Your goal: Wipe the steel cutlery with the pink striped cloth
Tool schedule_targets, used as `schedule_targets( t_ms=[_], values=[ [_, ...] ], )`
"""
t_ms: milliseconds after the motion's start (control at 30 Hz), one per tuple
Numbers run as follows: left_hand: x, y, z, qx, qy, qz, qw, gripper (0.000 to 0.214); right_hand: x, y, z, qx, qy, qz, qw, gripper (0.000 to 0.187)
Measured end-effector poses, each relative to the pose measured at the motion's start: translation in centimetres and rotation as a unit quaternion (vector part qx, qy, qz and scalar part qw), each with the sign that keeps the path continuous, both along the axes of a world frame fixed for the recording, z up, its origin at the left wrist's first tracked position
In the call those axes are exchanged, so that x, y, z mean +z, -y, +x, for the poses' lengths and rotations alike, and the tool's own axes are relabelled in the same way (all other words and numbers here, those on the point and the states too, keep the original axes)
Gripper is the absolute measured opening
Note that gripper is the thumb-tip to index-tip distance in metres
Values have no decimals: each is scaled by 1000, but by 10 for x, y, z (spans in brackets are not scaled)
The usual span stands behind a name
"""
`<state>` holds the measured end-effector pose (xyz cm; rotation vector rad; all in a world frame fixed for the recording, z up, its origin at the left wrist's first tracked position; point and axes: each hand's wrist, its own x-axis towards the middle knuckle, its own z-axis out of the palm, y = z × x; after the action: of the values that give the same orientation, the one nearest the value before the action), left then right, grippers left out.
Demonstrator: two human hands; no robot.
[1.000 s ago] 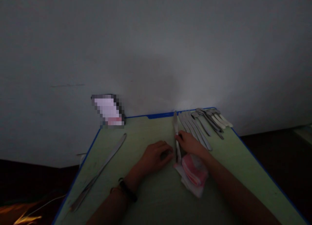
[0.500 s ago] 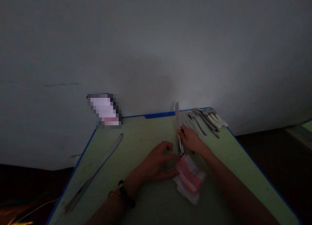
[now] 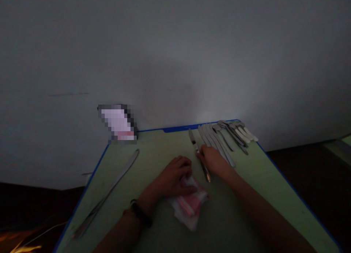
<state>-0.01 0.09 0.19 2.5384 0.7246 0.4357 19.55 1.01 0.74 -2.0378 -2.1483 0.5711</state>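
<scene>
My right hand (image 3: 213, 158) is closed on the middle of a table knife (image 3: 192, 136), low over the green table. The blade points away from me and the handle end toward me. My left hand (image 3: 175, 176) grips a crumpled pink and white cloth (image 3: 189, 205), thumb over it and fingers curled, just left of the knife handle. Several more table knives (image 3: 212, 136) lie side by side right of the held knife, partly behind my right hand. At the left of the table lies a long metal knife-like piece (image 3: 117, 180), its near end dim and blurred.
The green table (image 3: 241, 223) has a blue edge and stands against a grey wall. Beyond the knives lie spoons (image 3: 225, 138) and white-handled cutlery (image 3: 245, 134) at the back right. A pixelated phone-like object (image 3: 116, 123) leans at the back left corner.
The knife has come down from a raised, upright pose to lie lower beside the row of knives. The cloth has moved left with my left hand, away from the knife handle.
</scene>
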Motion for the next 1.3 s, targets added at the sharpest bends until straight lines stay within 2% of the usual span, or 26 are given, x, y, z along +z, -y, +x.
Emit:
schedule_targets(
  t_ms=[200, 433, 700, 867, 967, 1067, 1200, 1300],
  values=[
    [1, -1, 1, 6, -6, 4, 1000, 35, -3, 7, -3, -38, 45, 26, 998, 22],
    [2, -1, 2, 14, -13, 3, 1000, 27, -10, 7, 6, -5, 111, 174, 978, 19],
    [1, -2, 1, 13, -15, 2, 1000, 26, -13, 3, 11, -63, 77, 234, 967, 23],
    [-3, -3, -1, 19, -4, 7, 1000, 23, -11, 7, 9, -61, 9, 247, 967, 24],
    [-9, -10, -9, 68, 21, 21, 997, 16, -11, 19, -5, 5, -118, 243, 963, 21],
    [-15, -19, -20, 158, 46, 43, 985, 13, -16, 32, -25, 85, -226, 210, 947, 21],
    [-18, -28, -29, 242, 70, 56, 966, 10, -28, 30, -44, 147, -162, 198, 955, 22],
    [-16, -32, -34, 289, 85, 68, 951, 13, -34, 12, -49, 148, -113, 215, 959, 19]
  ],
)
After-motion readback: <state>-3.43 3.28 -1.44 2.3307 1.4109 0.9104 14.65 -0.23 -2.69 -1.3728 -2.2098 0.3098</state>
